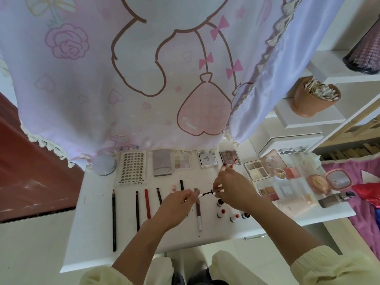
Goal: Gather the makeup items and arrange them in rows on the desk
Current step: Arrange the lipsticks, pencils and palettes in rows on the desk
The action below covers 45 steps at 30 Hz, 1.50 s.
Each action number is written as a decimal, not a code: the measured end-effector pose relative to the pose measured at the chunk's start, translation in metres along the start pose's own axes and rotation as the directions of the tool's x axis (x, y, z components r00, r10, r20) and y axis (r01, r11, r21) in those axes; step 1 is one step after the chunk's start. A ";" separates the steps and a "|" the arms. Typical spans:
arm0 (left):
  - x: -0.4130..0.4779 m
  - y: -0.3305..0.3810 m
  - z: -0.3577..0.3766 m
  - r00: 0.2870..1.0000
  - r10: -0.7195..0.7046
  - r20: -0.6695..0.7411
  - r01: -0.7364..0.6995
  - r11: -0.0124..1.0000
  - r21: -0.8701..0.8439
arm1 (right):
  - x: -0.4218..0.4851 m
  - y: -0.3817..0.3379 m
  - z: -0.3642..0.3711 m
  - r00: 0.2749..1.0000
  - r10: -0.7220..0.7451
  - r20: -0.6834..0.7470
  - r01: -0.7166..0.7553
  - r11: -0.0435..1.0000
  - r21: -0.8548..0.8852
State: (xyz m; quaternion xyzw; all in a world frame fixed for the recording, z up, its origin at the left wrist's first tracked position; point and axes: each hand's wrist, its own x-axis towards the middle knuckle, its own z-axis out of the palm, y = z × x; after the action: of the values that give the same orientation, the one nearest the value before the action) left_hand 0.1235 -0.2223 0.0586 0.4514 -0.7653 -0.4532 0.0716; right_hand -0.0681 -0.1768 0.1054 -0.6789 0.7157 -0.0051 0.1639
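Pinching on both sides: left hand nips the small clear gloss vial, right hand pinches its silvery cap, and the thin black wand bridges them, just above the white desk. Long axis runs left-right, wand tip pointing left. Likely light, slick and brittle, so hold it by the barrel.

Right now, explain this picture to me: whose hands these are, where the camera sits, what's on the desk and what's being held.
There is one picture, from a camera worn on a person's head, looking down. No machine is involved: these are the person's own left hand and right hand. On the white desk lie a back row of palettes, a row of pencils and some small bottles. The left hand pinches a slim tube. The right hand grips its wand by the cap, and the thin stem shows between the hands.
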 end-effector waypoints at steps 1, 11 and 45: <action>0.000 0.001 0.000 1.000 0.001 0.006 -0.002 1.000 0.010 | -0.001 0.001 0.001 1.000 -0.010 -0.018 0.010 1.000 -0.013; 0.001 0.015 -0.001 0.999 0.031 0.018 -0.032 0.998 0.048 | -0.001 0.004 0.002 0.993 -0.042 -0.113 0.028 0.992 -0.120; 0.013 0.015 -0.011 0.998 0.057 0.005 -0.057 0.996 0.067 | 0.011 0.026 0.004 0.978 0.004 -0.207 -0.011 0.999 -0.032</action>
State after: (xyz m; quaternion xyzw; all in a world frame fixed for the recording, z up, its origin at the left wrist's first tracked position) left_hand 0.1121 -0.2362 0.0728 0.4308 -0.7927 -0.4258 0.0683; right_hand -0.0928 -0.1842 0.0930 -0.6747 0.7314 -0.0632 0.0772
